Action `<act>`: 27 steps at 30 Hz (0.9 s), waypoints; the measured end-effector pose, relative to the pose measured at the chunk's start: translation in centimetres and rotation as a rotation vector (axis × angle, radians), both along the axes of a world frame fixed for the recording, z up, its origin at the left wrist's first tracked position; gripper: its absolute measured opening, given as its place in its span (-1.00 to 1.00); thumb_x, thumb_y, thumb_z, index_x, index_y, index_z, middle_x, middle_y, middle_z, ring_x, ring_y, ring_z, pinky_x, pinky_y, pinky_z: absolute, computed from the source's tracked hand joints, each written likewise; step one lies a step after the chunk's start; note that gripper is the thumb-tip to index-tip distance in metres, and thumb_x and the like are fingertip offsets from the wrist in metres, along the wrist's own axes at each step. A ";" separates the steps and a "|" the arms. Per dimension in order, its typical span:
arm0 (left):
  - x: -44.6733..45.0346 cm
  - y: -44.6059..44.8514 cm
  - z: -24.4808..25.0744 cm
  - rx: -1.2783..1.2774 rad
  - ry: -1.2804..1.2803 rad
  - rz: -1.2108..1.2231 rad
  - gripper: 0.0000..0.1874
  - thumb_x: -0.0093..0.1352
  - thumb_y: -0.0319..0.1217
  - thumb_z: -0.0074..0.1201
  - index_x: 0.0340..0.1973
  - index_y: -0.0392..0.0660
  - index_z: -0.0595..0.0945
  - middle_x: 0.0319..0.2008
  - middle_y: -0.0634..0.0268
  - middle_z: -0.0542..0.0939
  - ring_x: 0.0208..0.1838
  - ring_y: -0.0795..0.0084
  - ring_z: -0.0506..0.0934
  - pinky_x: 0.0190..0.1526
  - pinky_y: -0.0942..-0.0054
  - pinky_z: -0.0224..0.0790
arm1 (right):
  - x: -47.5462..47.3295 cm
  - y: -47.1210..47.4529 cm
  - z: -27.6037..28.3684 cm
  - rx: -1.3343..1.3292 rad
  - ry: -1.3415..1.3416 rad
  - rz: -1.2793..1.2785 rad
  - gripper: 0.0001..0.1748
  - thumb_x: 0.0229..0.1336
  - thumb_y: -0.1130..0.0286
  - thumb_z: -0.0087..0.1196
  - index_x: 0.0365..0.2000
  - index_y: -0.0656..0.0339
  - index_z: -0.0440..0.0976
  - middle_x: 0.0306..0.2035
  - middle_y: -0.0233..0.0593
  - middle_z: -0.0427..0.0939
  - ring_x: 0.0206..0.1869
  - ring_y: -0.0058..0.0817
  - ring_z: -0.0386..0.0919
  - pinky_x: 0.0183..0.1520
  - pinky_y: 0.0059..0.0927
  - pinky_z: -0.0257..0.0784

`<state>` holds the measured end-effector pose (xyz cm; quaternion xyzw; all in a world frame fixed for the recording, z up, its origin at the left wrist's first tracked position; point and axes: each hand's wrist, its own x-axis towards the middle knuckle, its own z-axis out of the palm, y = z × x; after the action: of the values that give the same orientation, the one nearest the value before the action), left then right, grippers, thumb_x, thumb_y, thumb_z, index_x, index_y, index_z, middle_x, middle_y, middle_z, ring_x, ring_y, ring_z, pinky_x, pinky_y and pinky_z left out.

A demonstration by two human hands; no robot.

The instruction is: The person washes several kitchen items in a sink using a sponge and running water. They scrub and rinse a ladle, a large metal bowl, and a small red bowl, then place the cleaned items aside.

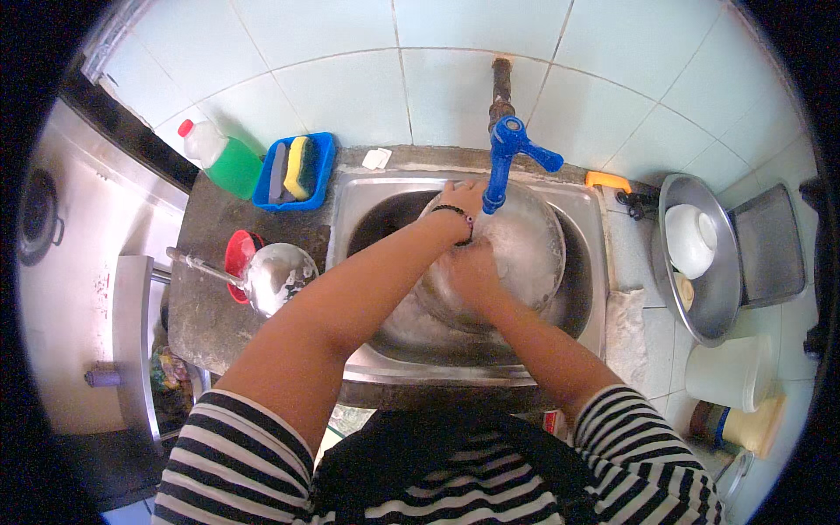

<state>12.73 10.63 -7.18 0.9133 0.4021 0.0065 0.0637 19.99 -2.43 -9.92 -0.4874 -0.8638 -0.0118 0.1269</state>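
Note:
A large round metal vessel (525,230) sits in the stainless steel sink (577,341), under the blue tap (504,164). My left hand (462,203), with a dark beaded bracelet at the wrist, grips its far edge just left of the spout. Below that wrist, my right hand (469,269) presses against the vessel's surface. Its fingers are partly hidden by my left wrist, so anything under them is out of sight. Whitish wet smears cover the metal. I cannot tell whether the vessel stands upright or upside down.
Left of the sink are a bottle of green liquid (230,164), a blue tray (289,205) with a yellow sponge (298,167), a red bowl (237,262) and a soapy ladle (279,279). Rightward are a cloth (627,335), an orange-handled tool (607,180) and a metal basin (712,308) holding a white bowl (686,243).

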 end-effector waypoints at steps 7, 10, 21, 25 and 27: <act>0.4 1.5 1.9 -0.197 0.013 -0.013 -0.52 0.14 -0.14 0.07 0.01 0.28 0.42 0.00 0.32 0.47 0.09 0.26 0.39 -0.04 -0.01 0.02 | 2.0 1.3 3.1 0.161 0.166 0.150 -0.88 -0.14 0.32 0.03 -0.50 0.08 0.43 -0.46 -0.28 0.46 -0.51 -0.27 0.47 -0.47 -0.22 0.37; 0.4 1.0 2.8 -0.219 0.014 0.013 -0.58 0.16 -0.10 0.03 -0.04 0.30 0.47 -0.02 0.31 0.49 0.04 0.23 0.43 -0.03 0.00 0.02 | 2.8 1.1 3.8 0.174 0.193 -0.130 -0.89 -0.12 0.29 0.04 -0.55 0.08 0.43 -0.52 -0.30 0.45 -0.53 -0.30 0.46 -0.48 -0.21 0.35; 0.4 0.3 5.7 -0.284 0.030 0.082 -0.71 0.28 -0.27 -0.19 -0.09 0.25 0.49 0.01 0.30 0.41 0.11 0.30 0.37 0.07 -0.11 -0.01 | 2.6 1.0 4.6 0.143 0.276 -0.307 -0.84 -0.08 0.27 0.04 -0.62 0.10 0.45 -0.49 -0.21 0.46 -0.52 -0.19 0.45 -0.44 -0.16 0.35; 0.4 0.5 5.0 -0.309 0.053 0.043 -0.72 0.29 -0.28 -0.20 -0.11 0.14 0.51 0.00 0.33 0.42 0.09 0.31 0.38 0.06 -0.09 0.01 | 2.0 -0.5 2.7 -0.088 0.063 -0.184 -0.89 -0.08 0.32 -0.01 -0.60 0.08 0.45 -0.53 -0.22 0.48 -0.48 -0.20 0.47 -0.43 -0.16 0.35; 0.4 0.5 4.4 -0.193 0.084 0.010 -0.72 0.30 -0.31 -0.22 -0.13 0.08 0.53 -0.01 0.34 0.42 0.06 0.31 0.41 0.04 -0.07 0.02 | 2.5 -2.3 1.5 -0.127 0.052 0.086 -0.87 -0.08 0.29 0.00 -0.61 0.08 0.44 -0.58 -0.22 0.46 -0.49 -0.22 0.47 -0.44 -0.15 0.35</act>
<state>13.16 11.17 -2.77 0.9004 0.4078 -0.0702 0.1344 22.48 -4.71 -8.42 -0.4572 -0.8793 0.0609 0.1186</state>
